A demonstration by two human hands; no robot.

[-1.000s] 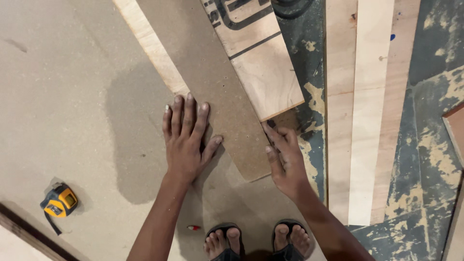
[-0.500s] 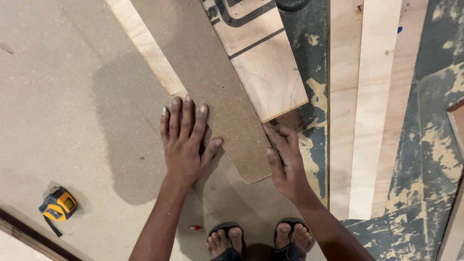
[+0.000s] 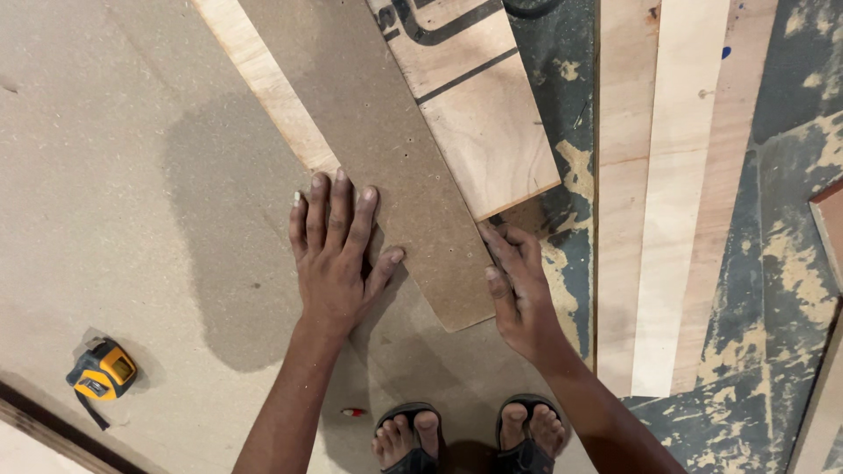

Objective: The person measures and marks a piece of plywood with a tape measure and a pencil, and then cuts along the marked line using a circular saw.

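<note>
A long brown fibreboard strip [image 3: 386,149] lies at a slant on a large fibreboard sheet [image 3: 114,175]. My left hand [image 3: 338,254] rests flat with fingers together on the strip's left edge near its lower end. At the strip's lower right corner my right hand [image 3: 518,290] touches the edge with its fingers bent. Neither hand grips anything. A pale plywood strip [image 3: 263,83] shows along the left side of the brown strip.
A yellow tape measure [image 3: 104,373] lies on the sheet at lower left. A plywood piece with black markings [image 3: 479,105] sits under the strip. Long plywood planks [image 3: 676,202] lie on the paint-stained floor [image 3: 773,263] at right. My sandalled feet [image 3: 470,434] stand below, beside a small red object [image 3: 353,412].
The two hands stay on the strip's lower end; the view has shifted slightly, and the right hand's fingers sit a little lower along the edge.
</note>
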